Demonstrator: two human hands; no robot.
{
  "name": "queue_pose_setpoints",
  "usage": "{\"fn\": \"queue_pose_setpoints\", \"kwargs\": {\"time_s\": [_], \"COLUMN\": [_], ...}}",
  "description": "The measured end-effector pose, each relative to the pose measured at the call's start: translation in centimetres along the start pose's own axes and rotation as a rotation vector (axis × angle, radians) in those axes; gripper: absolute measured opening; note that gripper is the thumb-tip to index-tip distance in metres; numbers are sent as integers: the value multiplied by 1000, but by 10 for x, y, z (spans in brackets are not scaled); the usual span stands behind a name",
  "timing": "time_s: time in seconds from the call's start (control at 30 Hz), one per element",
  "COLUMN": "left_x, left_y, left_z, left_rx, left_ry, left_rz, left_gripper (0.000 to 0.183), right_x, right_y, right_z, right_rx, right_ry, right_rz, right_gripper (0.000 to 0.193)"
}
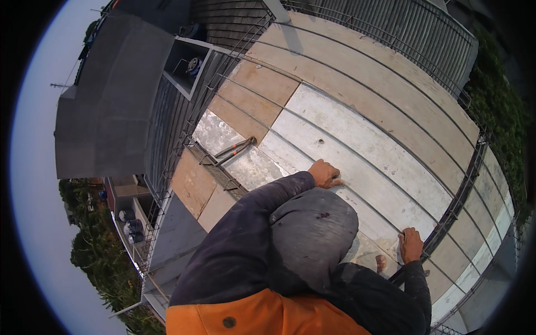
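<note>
Several thin steel bars run in parallel lines across a deck of boards. One steel bar (pixel 368 205) passes under both hands. My left hand (pixel 325 173) is closed on it near the middle, fingers curled down. Further right along the same bar, my right hand (pixel 411 244) is closed round it, close to a dark steel beam cage (pixel 455 209). A pair of dark pincers (pixel 234 149) with orange marks lies on the boards to the left of my left hand. Between my arms, my grey-clothed knee (pixel 318 229) hides part of the deck.
White panels (pixel 357 134) and brown boards (pixel 363 72) form the deck. Another steel cage (pixel 190 128) runs along the left edge, beside a drop to lower roofs. A post (pixel 277 10) stands at the far edge. My bare foot (pixel 381 263) shows near my right hand.
</note>
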State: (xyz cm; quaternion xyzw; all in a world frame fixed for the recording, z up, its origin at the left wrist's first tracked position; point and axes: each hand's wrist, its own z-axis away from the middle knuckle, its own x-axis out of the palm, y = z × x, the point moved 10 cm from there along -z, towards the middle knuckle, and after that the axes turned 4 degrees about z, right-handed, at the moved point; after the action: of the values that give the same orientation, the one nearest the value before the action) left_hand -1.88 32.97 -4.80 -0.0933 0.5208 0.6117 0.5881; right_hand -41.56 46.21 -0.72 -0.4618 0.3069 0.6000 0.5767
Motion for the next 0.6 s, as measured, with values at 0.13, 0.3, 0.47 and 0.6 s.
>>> {"fn": "queue_pose_setpoints", "kwargs": {"time_s": [0.13,0.3,0.47,0.6], "left_x": [8,17,12,17], "left_y": [14,21,21,18], "left_z": [-7,-5,-1,3], "left_rx": [67,78,109,115], "left_ry": [39,43,39,37], "left_rz": [35,72,81,61], "left_gripper": [56,54,50,48], "right_x": [8,3,3,6], "right_y": [30,29,27,26], "right_z": [6,4,4,5], "right_rx": [119,59,90,71], "right_ry": [-107,-100,-66,-52], "right_rz": [25,52,-32,-24], "right_gripper": [23,23,20,20]}}
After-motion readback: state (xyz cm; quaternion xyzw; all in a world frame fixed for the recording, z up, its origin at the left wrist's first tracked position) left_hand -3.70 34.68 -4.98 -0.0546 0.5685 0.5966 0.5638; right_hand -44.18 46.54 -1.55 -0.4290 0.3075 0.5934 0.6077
